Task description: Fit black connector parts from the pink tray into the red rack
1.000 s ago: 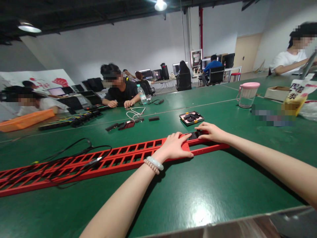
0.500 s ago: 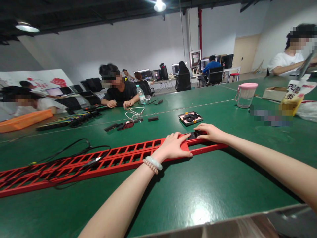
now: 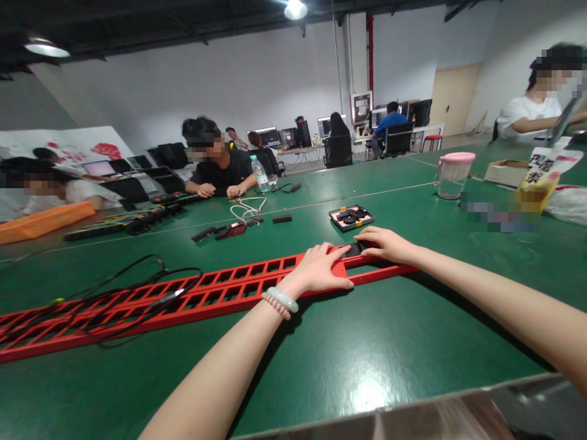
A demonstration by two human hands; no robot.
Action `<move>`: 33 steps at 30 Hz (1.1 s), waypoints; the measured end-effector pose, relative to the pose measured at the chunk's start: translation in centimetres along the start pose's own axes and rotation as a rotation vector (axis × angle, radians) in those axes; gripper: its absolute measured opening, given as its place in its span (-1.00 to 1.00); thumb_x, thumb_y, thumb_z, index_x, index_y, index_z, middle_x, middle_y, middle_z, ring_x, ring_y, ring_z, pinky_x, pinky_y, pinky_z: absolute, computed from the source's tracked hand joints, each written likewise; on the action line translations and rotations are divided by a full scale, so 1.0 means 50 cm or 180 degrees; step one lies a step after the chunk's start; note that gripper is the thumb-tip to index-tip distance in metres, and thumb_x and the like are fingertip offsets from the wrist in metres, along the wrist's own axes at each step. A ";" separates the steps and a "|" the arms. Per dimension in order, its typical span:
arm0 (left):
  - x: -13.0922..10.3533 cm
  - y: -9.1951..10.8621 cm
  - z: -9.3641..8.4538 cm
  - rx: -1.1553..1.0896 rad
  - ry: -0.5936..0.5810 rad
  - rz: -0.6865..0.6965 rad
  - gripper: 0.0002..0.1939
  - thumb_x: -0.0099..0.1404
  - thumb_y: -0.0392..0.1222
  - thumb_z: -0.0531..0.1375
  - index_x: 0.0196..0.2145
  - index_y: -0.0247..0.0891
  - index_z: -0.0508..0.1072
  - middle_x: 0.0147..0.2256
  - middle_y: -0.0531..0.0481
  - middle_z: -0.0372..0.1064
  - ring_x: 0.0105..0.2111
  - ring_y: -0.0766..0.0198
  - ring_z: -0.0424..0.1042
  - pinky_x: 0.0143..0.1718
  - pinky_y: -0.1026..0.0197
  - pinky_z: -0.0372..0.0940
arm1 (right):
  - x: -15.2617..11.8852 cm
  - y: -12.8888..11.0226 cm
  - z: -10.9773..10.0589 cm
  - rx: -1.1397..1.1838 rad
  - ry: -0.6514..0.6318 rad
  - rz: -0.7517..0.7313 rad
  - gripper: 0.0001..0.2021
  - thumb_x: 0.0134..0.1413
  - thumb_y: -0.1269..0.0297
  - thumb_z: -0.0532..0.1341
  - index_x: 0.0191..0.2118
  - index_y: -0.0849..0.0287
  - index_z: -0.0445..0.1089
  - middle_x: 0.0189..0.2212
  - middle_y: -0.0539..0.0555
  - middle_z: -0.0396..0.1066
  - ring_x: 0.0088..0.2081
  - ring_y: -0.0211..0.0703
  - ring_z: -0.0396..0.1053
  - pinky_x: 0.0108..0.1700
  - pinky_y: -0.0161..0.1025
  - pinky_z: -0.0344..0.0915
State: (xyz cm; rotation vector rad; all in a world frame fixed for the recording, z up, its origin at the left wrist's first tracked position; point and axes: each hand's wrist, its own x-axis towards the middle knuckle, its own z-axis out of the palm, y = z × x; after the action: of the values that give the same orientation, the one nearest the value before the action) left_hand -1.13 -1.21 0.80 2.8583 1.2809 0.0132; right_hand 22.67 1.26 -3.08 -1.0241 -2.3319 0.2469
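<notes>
A long red lattice frame (image 3: 238, 294) lies across the green table, reaching out of view on the left. My left hand (image 3: 317, 269) spans its right part, with the thumb at the near edge and the fingers over the far side. A small black part (image 3: 354, 249) sits at the frame's right end. My left index fingertip touches it. From the right, my right hand (image 3: 387, 244) has its bent fingers closed on the black part, some of which they hide. Loose black cables (image 3: 137, 315) lie over the left stretch of the frame.
Behind my hands is a shallow box (image 3: 351, 218) of black parts. A pink-lidded cup (image 3: 454, 177) and a drink pouch (image 3: 543, 183) stand at right. Black pieces (image 3: 232, 230), a white cable (image 3: 247, 211) and a bottle (image 3: 260, 176) are farther back, near a seated person (image 3: 222, 168).
The view has shifted very slightly. Both hands stay in place at the frame, and the right fingers have barely moved around the black part.
</notes>
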 end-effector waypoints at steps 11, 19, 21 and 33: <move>0.003 -0.004 0.005 -0.0015 0.0005 -0.0002 -0.06 -0.04 0.42 0.09 0.22 0.08 -0.11 0.06 -0.06 0.04 -0.03 -0.05 0.13 -0.01 0.01 0.04 | 0.002 -0.004 0.001 -0.0119 -0.0074 0.0034 -0.61 0.08 0.20 0.12 0.04 0.20 0.31 -0.04 0.18 0.29 -0.05 -0.06 0.30 0.02 -0.14 0.22; 0.005 -0.008 0.006 -0.0017 0.0014 0.0035 -0.06 -0.05 0.43 0.09 0.22 0.09 -0.12 0.05 -0.07 0.03 -0.03 -0.05 0.13 -0.02 0.01 0.05 | 0.001 -0.008 -0.002 -0.0111 -0.0034 0.0058 -0.63 0.07 0.21 0.14 0.01 0.19 0.34 -0.07 0.18 0.33 -0.07 -0.07 0.32 0.00 -0.15 0.24; 0.005 -0.007 0.006 -0.0021 0.0018 0.0047 -0.06 -0.04 0.43 0.08 0.22 0.09 -0.12 0.05 -0.07 0.03 -0.03 -0.05 0.13 -0.02 0.00 0.05 | 0.001 -0.007 -0.001 -0.0096 -0.0017 0.0076 -0.63 0.06 0.21 0.14 0.00 0.18 0.35 -0.07 0.17 0.34 -0.09 -0.07 0.33 -0.01 -0.15 0.24; 0.005 -0.008 0.007 -0.0014 0.0045 0.0035 -0.06 -0.04 0.43 0.08 0.22 0.10 -0.12 0.04 -0.07 0.04 -0.05 -0.04 0.15 -0.04 0.00 0.07 | 0.003 -0.015 -0.007 0.0037 -0.0101 0.0237 -0.68 0.03 0.23 0.17 -0.05 0.11 0.37 -0.12 0.09 0.42 -0.11 -0.09 0.36 -0.05 -0.18 0.25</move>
State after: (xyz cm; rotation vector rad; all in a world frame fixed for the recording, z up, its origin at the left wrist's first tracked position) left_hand -1.26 -0.77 0.44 2.8667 1.2659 0.0365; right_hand 22.32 0.84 -2.43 -1.1100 -2.3205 0.3075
